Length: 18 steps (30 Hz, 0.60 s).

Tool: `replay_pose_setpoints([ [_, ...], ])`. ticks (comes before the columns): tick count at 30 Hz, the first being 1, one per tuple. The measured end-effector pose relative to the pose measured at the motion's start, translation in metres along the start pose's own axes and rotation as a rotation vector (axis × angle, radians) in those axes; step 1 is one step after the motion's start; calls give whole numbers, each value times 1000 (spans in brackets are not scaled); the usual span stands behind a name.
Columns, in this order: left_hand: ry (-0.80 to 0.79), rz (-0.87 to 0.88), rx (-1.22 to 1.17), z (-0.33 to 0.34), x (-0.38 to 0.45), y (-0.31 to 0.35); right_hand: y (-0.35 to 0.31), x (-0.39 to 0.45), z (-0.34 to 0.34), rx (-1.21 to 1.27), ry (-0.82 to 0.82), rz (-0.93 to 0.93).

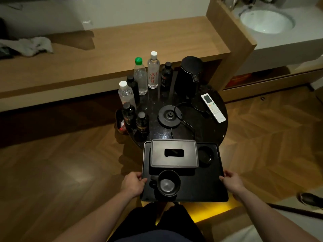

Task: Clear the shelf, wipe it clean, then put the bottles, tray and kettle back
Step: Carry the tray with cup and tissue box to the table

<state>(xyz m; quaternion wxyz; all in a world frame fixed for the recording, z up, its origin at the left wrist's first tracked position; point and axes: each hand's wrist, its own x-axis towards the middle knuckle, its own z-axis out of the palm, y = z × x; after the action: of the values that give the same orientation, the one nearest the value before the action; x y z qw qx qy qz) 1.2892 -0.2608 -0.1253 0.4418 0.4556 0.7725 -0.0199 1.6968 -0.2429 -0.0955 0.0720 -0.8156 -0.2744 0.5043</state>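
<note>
Left hand [133, 185] grips tray [201, 187] at its left edge, thumb on top, fingers curled under; forearm runs in from bottom left. Tray is black, rectangular, held level betw. both hands, far end over the round dark counter [215, 135]. On it: tissue box [174, 153], bowl [168, 183], round dish [205, 155]. Bottles [140, 75] & black kettle [189, 75] stand upright on counter, w/ kettle base [169, 116] nearby. Right hand [231, 182] grips tray's right edge.
</note>
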Motion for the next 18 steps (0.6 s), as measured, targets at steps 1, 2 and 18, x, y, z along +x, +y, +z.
replay_pose_setpoints([
  [1, 1, -11, 6, 2, 2, 4, 0, 7, -1, -4, 3, -2],
  [2, 5, -21, 10, 5, 4, 6, 0, 13, -2, 0, 7, -5],
  [18, 231, -172, -92, 38, 6, 75, -53, 91, -43, -115, -24, -129],
])
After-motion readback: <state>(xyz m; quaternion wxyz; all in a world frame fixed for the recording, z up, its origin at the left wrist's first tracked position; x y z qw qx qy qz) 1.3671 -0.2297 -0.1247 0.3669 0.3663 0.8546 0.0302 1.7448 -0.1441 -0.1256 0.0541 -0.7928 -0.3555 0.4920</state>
